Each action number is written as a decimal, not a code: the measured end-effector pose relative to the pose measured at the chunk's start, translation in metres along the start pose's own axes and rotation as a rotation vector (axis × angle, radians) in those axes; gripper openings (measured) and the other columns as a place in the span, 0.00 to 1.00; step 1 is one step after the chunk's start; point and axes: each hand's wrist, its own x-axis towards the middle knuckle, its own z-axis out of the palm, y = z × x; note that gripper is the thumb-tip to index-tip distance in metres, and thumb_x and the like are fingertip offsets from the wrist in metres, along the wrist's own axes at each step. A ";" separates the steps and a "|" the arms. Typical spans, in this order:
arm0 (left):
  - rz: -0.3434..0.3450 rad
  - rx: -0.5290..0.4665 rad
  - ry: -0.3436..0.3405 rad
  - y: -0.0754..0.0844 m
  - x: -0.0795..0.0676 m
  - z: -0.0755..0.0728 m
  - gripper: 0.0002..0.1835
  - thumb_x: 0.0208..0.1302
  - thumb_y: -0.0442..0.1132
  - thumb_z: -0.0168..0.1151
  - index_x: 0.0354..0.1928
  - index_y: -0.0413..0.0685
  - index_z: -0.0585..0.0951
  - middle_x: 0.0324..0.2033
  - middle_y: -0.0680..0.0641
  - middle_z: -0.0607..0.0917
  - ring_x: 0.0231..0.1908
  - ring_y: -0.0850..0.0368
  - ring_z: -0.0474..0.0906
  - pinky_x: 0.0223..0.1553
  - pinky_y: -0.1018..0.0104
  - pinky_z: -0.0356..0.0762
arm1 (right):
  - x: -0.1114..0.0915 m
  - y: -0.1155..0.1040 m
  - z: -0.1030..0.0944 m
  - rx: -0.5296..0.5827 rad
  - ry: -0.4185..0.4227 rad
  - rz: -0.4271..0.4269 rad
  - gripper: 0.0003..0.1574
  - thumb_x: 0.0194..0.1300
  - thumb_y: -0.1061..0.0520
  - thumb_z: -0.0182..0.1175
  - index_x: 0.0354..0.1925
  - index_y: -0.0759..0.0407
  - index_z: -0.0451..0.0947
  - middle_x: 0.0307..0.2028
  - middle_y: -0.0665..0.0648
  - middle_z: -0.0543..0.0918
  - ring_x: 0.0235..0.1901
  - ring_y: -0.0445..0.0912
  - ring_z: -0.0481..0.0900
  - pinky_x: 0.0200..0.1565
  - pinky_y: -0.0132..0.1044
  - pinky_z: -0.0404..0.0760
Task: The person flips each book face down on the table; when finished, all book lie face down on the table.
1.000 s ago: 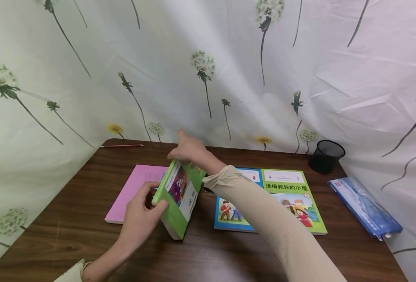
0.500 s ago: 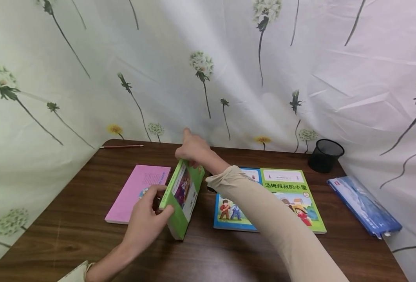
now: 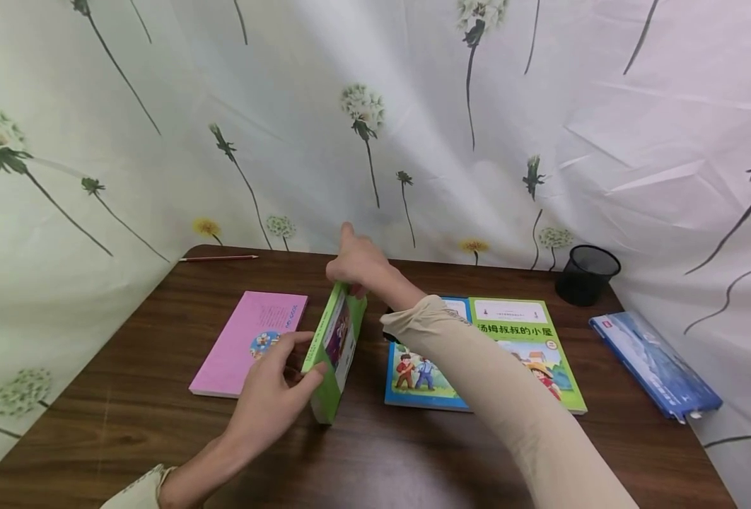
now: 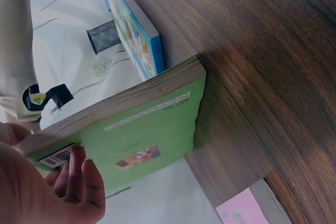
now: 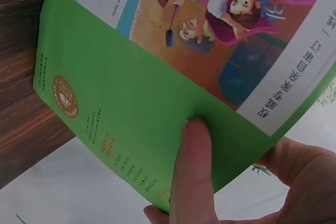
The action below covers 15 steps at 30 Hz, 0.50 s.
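Note:
A green paperback book point(image 3: 329, 385) with a colourful cover picture stands on edge on the table. My left hand point(image 3: 276, 389) grips its near upper corner, thumb on one side and fingers on the other; in the left wrist view those fingers point(image 4: 79, 177) lie over the green back cover by the barcode. My right hand point(image 3: 359, 261) holds the far upper corner, one finger point(image 5: 193, 166) pressing the front cover in the right wrist view. To the left lies a pink book point(image 3: 235, 353), flat.
Right of the standing book, a blue book point(image 3: 407, 396) and a yellow-green book point(image 3: 566, 382) lie side by side, partly behind the right sleeve point(image 3: 509, 403). A black mesh pen holder point(image 3: 585, 276), a blue packet point(image 3: 655, 367) and a pencil point(image 3: 219, 258) sit farther out on the table.
Both hands have moved slightly right with the green book, which has turned from leaning left to nearly upright. More of the pink book now shows.

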 end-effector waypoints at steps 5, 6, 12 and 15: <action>0.020 0.010 -0.020 -0.001 -0.001 0.002 0.22 0.69 0.49 0.63 0.62 0.50 0.76 0.42 0.52 0.83 0.38 0.61 0.78 0.40 0.70 0.81 | -0.001 0.005 -0.002 0.011 -0.004 -0.017 0.52 0.63 0.62 0.57 0.78 0.53 0.43 0.44 0.68 0.78 0.22 0.55 0.86 0.20 0.41 0.84; 0.031 0.018 -0.025 -0.001 -0.002 0.002 0.23 0.69 0.50 0.62 0.62 0.51 0.76 0.42 0.53 0.83 0.38 0.62 0.79 0.40 0.70 0.81 | -0.002 0.006 -0.002 0.010 -0.010 -0.017 0.53 0.64 0.62 0.57 0.79 0.52 0.41 0.44 0.68 0.79 0.22 0.55 0.85 0.19 0.40 0.84; 0.133 -0.004 -0.055 0.001 -0.003 0.006 0.23 0.70 0.51 0.61 0.64 0.57 0.76 0.44 0.58 0.83 0.40 0.67 0.81 0.41 0.68 0.82 | -0.005 0.013 -0.006 0.001 -0.028 -0.014 0.52 0.68 0.61 0.52 0.81 0.49 0.36 0.59 0.69 0.75 0.23 0.53 0.84 0.21 0.38 0.84; 0.163 -0.060 -0.090 -0.001 -0.001 0.008 0.21 0.72 0.46 0.60 0.64 0.54 0.76 0.46 0.54 0.84 0.41 0.66 0.81 0.41 0.68 0.82 | -0.006 0.018 -0.010 -0.024 -0.030 -0.014 0.50 0.71 0.61 0.51 0.81 0.48 0.37 0.72 0.69 0.61 0.23 0.53 0.83 0.20 0.39 0.83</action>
